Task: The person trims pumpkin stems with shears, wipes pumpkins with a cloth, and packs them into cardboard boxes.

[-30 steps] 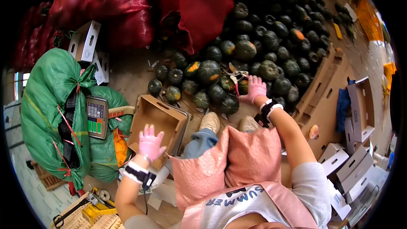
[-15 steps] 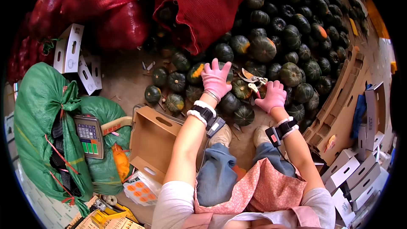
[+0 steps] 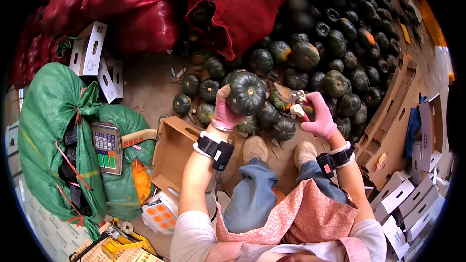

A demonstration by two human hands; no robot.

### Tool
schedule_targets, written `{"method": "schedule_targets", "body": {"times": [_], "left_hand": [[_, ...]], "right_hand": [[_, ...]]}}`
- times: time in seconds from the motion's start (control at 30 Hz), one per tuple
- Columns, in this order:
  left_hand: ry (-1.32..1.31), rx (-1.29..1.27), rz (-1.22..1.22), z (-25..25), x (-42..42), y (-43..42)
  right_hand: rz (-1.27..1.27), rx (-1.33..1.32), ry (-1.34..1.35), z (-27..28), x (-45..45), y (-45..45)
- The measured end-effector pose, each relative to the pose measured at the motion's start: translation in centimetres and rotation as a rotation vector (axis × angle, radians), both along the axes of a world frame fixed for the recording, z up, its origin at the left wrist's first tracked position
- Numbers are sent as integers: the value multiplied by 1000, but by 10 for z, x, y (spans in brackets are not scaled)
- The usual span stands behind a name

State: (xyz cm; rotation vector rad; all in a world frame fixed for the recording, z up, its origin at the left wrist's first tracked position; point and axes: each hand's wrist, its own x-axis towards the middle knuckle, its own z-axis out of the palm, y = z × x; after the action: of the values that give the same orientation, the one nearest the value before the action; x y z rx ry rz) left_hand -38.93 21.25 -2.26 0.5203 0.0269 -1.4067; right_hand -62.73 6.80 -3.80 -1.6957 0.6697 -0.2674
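Note:
A dark green pumpkin [image 3: 246,93] is held up in my left hand [image 3: 226,111], which wears a pink glove and grips it from its left side and below. My right hand [image 3: 318,116], gloved in pink too, is closed around the handles of pruning shears [image 3: 295,104]. The shears' blades point up and left, close to the right side of the held pumpkin. Small pumpkins [image 3: 283,129] lie on the floor just below and between my hands.
A large pile of pumpkins [image 3: 335,83] spreads ahead and right, beside red mesh sacks [image 3: 242,7]. An open cardboard box [image 3: 174,150], a scale display [image 3: 107,148] and green sacks [image 3: 53,131] are at the left. White boxes [image 3: 410,199] are stacked at the right.
My left hand moved from the open box to the pumpkins and now has one lifted. My right hand has taken hold of the shears, which lay beside it among the pumpkins.

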Motion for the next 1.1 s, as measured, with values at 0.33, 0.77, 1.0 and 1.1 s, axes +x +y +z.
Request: {"method": "schedule_targets", "body": {"times": [0.33,0.77,1.0,1.1], "left_hand": [[-717,709,525,47,22,207],[-2171,984,-3,33,30,108],[-1869,606,-105,-103,22,-72],[-1852,972,-416,-113,6,-115]], "right_hand": [[-362,403,34,-18,-44,-16],[-361,390,71,-28,-29,-17],[-318,381,51,-37,-28,-19],[-290,381,94,-46,-37,-26]]}}
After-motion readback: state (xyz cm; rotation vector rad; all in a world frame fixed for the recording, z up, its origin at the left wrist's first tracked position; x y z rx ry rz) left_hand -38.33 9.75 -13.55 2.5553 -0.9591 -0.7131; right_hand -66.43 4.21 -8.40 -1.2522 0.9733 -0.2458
